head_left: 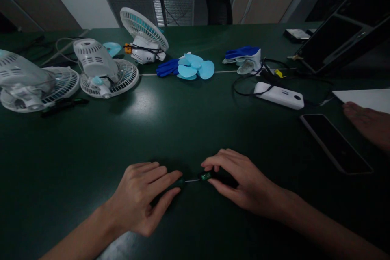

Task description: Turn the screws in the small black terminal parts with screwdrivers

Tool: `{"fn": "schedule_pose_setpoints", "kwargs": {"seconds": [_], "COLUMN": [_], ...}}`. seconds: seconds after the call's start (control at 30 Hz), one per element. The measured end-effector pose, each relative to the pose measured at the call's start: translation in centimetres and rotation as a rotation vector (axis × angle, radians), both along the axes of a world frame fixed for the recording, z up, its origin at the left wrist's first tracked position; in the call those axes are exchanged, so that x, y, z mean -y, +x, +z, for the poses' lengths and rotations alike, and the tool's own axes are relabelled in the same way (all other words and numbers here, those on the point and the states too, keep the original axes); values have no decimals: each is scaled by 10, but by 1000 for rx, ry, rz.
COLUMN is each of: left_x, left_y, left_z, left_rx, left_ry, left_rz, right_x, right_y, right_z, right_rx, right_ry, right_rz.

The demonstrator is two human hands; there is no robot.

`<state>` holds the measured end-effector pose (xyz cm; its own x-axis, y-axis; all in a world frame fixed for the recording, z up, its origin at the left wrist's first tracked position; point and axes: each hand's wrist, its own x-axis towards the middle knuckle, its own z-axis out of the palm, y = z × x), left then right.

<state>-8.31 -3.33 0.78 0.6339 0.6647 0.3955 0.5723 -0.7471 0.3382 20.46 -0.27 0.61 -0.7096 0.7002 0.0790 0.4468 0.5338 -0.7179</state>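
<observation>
While three white clip fans (pixel 105 69) lie dismantled at the table's (pixel 91 162) far edge, the left hand (pixel 143 199) pinches a dark-handled screwdriver (pixel 178 182) whose tip meets a small green part (pixel 206 176) clamped between the right hand's (pixel 240 180) fingers, mid-table. Loose blue fan blades (pixel 195 67) suggest reassembly remains.

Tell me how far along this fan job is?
Looks partway. Already apart: a blue blade set lies loose on the table, and the white fans lie face down. In hand: the left hand and right hand hold a small green part with a thin shaft. No fan stands assembled.
</observation>
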Motion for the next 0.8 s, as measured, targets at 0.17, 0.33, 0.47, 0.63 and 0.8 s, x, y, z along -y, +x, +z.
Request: {"fn": "schedule_pose_setpoints", "kwargs": {"seconds": [0.17, 0.33, 0.47, 0.63, 0.8], "left_x": [1, 3, 1, 1, 2], "left_y": [2, -4, -8, -2, 2], "left_z": [1, -2, 1, 4, 1], "left_rx": [-21, 24, 130, 126, 30], "left_ry": [-12, 65, 41, 2, 11], "left_rz": [3, 172, 340, 66, 11], "right_x": [0, 1, 1, 1, 2], "right_y": [-1, -2, -2, -2, -2], "right_z": [0, 1, 1, -1, -1], "right_rx": [6, 6, 11, -16, -24], "right_ry": [-13, -2, -11, 2, 0], "right_rz": [-2, 8, 8, -5, -15]}}
